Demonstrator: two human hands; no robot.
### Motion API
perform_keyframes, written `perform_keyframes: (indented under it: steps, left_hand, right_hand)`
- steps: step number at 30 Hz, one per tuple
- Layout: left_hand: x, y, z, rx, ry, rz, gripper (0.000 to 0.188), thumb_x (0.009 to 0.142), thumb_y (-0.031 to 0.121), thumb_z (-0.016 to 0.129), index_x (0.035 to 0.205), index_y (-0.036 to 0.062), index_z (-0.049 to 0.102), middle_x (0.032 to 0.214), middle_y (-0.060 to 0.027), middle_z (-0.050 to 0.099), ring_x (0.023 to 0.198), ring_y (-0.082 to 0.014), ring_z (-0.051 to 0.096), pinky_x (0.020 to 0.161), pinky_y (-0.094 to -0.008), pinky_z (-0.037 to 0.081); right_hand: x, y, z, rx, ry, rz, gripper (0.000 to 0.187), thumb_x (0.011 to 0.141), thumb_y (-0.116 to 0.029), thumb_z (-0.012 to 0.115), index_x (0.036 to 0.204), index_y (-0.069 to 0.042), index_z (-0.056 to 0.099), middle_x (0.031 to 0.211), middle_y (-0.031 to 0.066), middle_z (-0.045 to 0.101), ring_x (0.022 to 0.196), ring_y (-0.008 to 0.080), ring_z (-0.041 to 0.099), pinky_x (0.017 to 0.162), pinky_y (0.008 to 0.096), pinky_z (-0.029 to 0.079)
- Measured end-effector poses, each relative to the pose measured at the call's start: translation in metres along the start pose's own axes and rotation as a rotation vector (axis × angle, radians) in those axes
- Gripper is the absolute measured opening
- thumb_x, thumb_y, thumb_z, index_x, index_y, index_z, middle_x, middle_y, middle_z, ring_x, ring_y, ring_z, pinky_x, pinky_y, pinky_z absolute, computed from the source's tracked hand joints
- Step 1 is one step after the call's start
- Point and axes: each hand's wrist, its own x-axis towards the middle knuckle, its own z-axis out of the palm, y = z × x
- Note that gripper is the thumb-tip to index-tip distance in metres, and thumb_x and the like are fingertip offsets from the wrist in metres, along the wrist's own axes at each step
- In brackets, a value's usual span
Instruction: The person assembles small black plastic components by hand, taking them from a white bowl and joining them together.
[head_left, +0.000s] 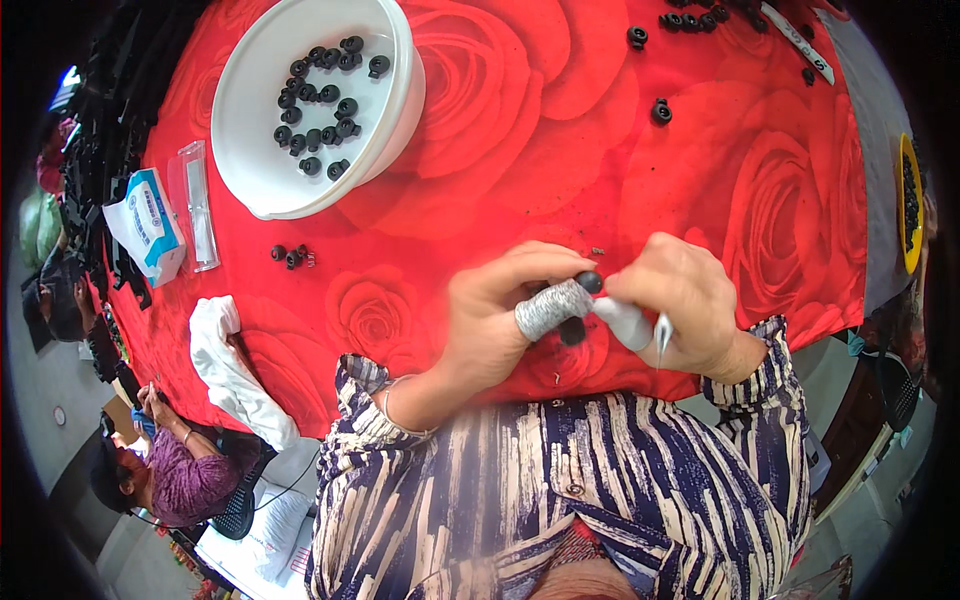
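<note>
My left hand (495,315) and my right hand (680,300) meet over the near edge of the red rose-patterned tablecloth (560,130). Between their fingertips they pinch a small black rubber part (589,282). A grey tape wrap covers my left thumb, and another covers a finger of my right hand. From my right hand a thin metal blade (662,335) points downward. A white bowl (262,170) at the far left of the table holds several of the same black parts (320,105).
Loose black parts lie by the bowl (290,256) and at the far right (661,111). A tissue pack (148,225), a clear packet (198,205) and a white cloth (235,375) sit along the left edge. Another person (165,470) sits at lower left. A yellow dish (908,200) stands at right.
</note>
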Motion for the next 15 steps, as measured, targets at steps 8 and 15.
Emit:
perform_keyframes:
  steps: [8, 15]
  left_hand:
    - [0.0061, 0.0013, -0.0012, 1.082, -0.103, 0.812, 0.033, 0.073, -0.004, 0.072, 0.105, 0.0016, 0.066, 0.095, -0.0122, 0.064, 0.08, -0.0177, 0.063, 0.063, -0.0252, 0.05]
    - [-0.0007, 0.0091, -0.0006, 0.142, -0.008, -0.099, 0.024, 0.084, 0.003, 0.066, 0.107, -0.004, 0.06, 0.092, -0.0085, 0.064, 0.077, -0.0118, 0.061, 0.068, -0.0235, 0.051]
  right_hand:
    - [0.0028, -0.0039, -0.0043, 0.221, -0.141, 0.378, 0.024, 0.071, -0.011, 0.076, 0.086, -0.002, 0.061, 0.066, 0.0069, 0.056, 0.051, 0.0181, 0.053, 0.043, 0.031, 0.038]
    - [0.0046, 0.0006, -0.008, 0.108, -0.158, 0.179, 0.028, 0.065, -0.01, 0.077, 0.087, -0.001, 0.061, 0.065, 0.0074, 0.054, 0.051, 0.02, 0.053, 0.045, 0.0317, 0.04]
